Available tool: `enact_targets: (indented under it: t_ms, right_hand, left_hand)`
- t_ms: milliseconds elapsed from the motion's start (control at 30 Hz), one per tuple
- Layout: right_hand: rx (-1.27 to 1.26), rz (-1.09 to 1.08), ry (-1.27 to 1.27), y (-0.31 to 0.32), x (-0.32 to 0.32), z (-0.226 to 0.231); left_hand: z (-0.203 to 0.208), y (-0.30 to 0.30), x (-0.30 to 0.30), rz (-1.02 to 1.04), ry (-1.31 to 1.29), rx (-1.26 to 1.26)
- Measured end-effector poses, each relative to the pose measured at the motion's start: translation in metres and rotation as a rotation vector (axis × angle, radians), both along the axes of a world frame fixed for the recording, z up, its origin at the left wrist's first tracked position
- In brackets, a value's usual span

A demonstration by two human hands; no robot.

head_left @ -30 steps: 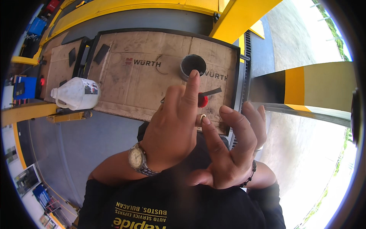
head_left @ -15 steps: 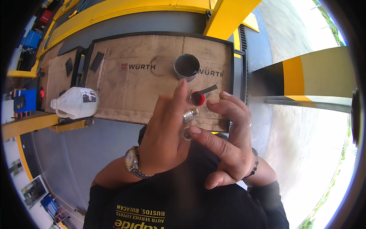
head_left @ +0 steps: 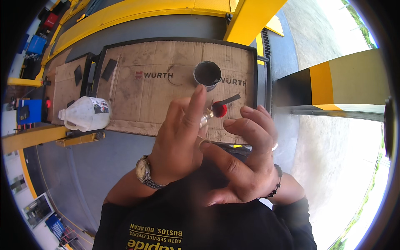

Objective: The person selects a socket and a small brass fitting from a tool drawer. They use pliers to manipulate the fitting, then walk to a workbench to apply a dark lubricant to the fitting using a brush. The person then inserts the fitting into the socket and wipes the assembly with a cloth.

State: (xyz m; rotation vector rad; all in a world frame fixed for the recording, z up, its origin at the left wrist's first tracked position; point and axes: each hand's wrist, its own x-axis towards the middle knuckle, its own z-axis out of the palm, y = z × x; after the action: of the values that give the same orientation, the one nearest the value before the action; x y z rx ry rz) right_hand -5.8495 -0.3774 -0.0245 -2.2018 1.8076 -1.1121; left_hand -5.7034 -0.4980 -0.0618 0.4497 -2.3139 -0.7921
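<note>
My left hand (head_left: pixel 179 133), with a watch at its wrist, is closed around a small shiny metal cylindrical part (head_left: pixel 204 119). The part juts out between thumb and fingers, and my palm hides much of it. Just to the right, my right hand (head_left: pixel 246 154) is open with its fingers apart; its index fingertip meets the near end of the part. Beyond both hands, a red cap-like cup (head_left: pixel 223 111) with dark contents has a flat black strip (head_left: pixel 230 99) across it. Farther back stands a round dark tub (head_left: pixel 207 74).
Brown cardboard (head_left: pixel 137 100) lines the black-rimmed table. A white jug (head_left: pixel 87 114) lies on its side at the left, with black flat pieces (head_left: pixel 109 69) behind it. A yellow post (head_left: pixel 252 21) rises at the back, and a striped column (head_left: pixel 329 81) stands right.
My right index finger has moved left and in against the near end of the metal part. The part has tilted a little in my left hand, and the view has shifted slightly.
</note>
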Motion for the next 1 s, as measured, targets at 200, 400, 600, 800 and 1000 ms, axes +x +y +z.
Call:
enact_targets:
  t_ms: [200, 400, 600, 800, 1000]
  right_hand:
    - [-0.378, 0.134, 0.225, -0.005, -0.028, -0.01]
    - [-0.357, 0.141, 0.2, -0.003, -0.037, 0.003]
    - [-0.254, 0.351, -0.08, -0.022, -0.033, -0.007]
    - [-0.231, 0.354, 0.051, -0.023, -0.042, -0.011]
    - [0.044, 0.403, -0.248, -0.024, -0.047, -0.002]
  left_hand:
    - [0.005, 0.003, 0.005, -0.441, 0.062, 0.343]
    - [0.005, 0.0, 0.018, -0.438, 0.002, 0.366]
    - [0.01, -0.002, 0.015, -0.474, -0.001, 0.406]
    - [0.015, -0.009, 0.015, -0.493, -0.038, 0.383]
    - [0.003, -0.004, 0.008, -0.439, 0.011, 0.277]
